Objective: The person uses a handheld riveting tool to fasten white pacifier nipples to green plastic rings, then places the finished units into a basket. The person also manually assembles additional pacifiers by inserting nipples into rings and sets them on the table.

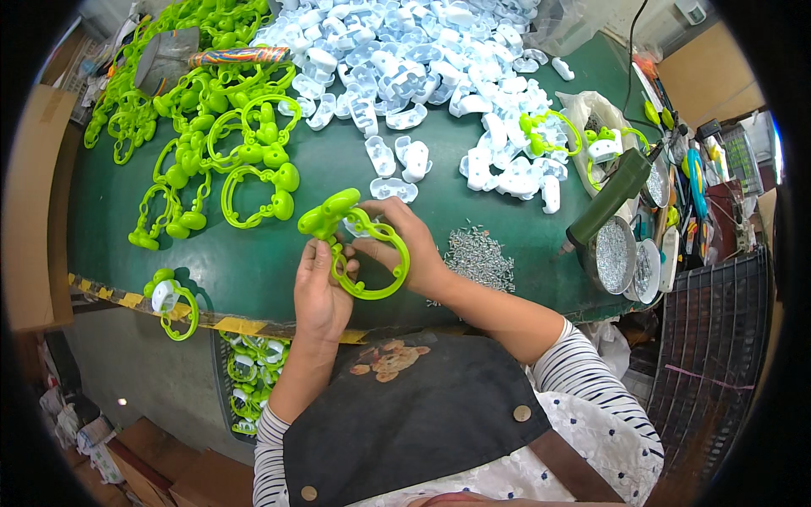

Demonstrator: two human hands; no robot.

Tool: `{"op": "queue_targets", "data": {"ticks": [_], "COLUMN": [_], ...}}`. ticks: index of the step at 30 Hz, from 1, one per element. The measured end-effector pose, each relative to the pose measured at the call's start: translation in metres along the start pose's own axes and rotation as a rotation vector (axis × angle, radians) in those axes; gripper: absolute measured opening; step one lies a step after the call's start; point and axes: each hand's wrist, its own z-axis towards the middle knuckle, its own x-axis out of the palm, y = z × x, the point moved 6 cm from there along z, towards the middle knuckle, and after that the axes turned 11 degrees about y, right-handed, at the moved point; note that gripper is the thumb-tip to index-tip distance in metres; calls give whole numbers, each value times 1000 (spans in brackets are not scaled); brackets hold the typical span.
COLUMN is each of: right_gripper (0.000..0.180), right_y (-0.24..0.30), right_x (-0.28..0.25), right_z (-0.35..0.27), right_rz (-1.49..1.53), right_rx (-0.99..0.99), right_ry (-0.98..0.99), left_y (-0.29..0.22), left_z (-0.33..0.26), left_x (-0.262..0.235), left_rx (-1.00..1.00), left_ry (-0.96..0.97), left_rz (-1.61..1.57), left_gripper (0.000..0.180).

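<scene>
Between my two hands, above the near side of the green table point(321, 173), is a bright green plastic ring part point(399, 275) with rounded knobs at its upper left. The fingers of my left hand point(321, 287) pinch its left side from below. My right hand point(414, 241) curls round the ring's far right side, its thumb reaching inside the loop. A pale white-blue piece point(358, 226) shows partly behind the green part at my right fingers; the rest of it is hidden. A pile of small silver screws point(479, 260) lies right of my right hand.
Heaped green ring parts point(253, 198) lie left, with a trowel point(169, 61) on them. White plastic shells point(405, 59) are piled at the back. A green electric screwdriver point(610, 196) hangs near metal bowls point(612, 253). An assembled part point(173, 304) sits at the front-left edge, above a filled crate point(241, 428).
</scene>
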Motion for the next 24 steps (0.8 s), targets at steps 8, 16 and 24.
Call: {"op": "queue_targets", "data": {"ticks": [8, 16, 24], "right_gripper": [41, 36, 28], "right_y": [-3, -5, -9], "right_x": [-1, -1, 3], "right_z": [-10, 2, 2], "right_rz": [206, 364, 400], "right_rx": [-34, 290, 235], "right_ry": [-72, 120, -14], "left_y": [-2, -1, 1], "left_z": [-1, -5, -12], "left_x": [5, 8, 4], "left_rx": [-5, -27, -114], "left_ry": [80, 44, -48], "left_rz": [52, -19, 9], "left_gripper": [40, 39, 25]}}
